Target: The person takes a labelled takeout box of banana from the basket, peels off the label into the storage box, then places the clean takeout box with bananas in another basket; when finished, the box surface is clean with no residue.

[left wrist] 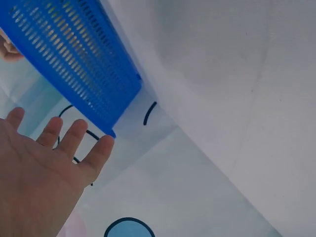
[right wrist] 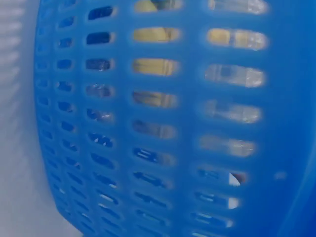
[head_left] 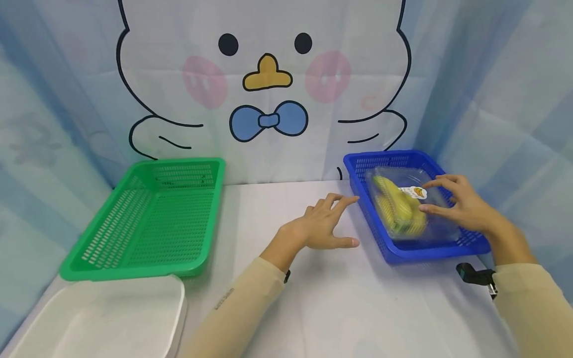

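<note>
Clear plastic is the material of the box [head_left: 438, 224], which lies inside the blue basket [head_left: 429, 254] at the right of the head frame. The yellow bananas [head_left: 398, 206] in it have their long axis from upper left to lower right. Beside the white label [head_left: 407, 191], the right hand [head_left: 470, 206] keeps thumb and forefinger apart; whether they touch the lid, one cannot tell. The left hand [head_left: 320, 226], fingers spread, points toward the basket from the frame's centre.

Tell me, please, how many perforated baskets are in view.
2: the green basket at the head view's left and the blue basket at its right, also seen in both wrist views.
</note>
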Action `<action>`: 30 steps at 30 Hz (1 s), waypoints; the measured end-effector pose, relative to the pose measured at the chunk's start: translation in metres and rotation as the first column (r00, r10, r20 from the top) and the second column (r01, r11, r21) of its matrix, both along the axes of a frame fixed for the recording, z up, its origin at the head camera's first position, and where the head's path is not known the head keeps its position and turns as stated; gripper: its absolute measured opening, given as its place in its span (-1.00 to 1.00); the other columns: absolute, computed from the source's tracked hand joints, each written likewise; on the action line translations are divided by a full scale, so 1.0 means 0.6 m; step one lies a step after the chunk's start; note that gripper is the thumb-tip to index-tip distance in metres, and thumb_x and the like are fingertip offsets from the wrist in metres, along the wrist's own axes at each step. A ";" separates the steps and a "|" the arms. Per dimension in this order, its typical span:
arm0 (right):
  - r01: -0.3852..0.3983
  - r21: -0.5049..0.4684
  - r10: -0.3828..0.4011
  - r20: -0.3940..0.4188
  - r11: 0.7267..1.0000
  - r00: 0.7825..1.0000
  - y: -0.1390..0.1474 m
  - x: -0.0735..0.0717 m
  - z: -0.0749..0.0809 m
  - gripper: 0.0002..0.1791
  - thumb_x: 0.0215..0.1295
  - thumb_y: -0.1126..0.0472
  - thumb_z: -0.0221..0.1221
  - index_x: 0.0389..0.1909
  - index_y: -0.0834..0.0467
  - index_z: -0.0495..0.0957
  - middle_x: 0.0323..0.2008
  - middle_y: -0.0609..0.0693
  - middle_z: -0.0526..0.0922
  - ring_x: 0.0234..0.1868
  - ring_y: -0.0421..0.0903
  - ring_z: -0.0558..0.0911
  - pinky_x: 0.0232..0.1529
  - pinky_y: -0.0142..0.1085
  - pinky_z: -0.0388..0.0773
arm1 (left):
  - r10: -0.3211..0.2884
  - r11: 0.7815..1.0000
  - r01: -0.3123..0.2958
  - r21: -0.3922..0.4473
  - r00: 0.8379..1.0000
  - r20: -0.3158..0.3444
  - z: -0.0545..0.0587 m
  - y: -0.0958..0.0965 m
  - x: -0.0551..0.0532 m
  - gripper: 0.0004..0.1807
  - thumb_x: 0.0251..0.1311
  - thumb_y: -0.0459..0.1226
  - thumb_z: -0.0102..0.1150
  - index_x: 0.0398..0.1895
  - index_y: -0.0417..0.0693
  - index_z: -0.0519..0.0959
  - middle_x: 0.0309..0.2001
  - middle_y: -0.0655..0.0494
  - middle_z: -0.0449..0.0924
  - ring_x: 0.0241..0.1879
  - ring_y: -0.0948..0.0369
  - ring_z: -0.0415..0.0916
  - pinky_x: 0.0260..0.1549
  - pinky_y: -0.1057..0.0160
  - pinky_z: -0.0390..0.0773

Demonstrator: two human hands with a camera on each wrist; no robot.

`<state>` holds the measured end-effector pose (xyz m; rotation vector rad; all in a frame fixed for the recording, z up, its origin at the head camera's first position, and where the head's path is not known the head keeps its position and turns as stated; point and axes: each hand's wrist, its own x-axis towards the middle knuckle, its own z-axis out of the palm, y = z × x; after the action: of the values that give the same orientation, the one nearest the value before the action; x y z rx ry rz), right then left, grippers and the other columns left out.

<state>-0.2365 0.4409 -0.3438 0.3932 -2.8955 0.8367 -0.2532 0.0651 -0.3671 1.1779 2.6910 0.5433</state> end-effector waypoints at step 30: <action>0.012 -0.046 -0.003 0.192 0.999 0.981 0.044 -0.010 -0.030 -0.24 0.41 0.04 0.32 0.50 0.22 0.25 0.54 0.48 -0.03 0.33 0.66 0.21 0.11 0.54 0.29 | 0.000 0.997 -0.003 0.082 0.999 0.037 -0.024 0.085 -0.032 -0.13 0.36 0.41 -0.09 0.62 0.36 0.01 0.61 0.06 -0.07 0.55 0.05 0.07 0.38 -0.18 0.29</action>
<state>-0.2426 0.4674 -0.3616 0.3135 -3.0428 0.9920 -0.2726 0.1161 -0.3816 1.1734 2.6623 0.6747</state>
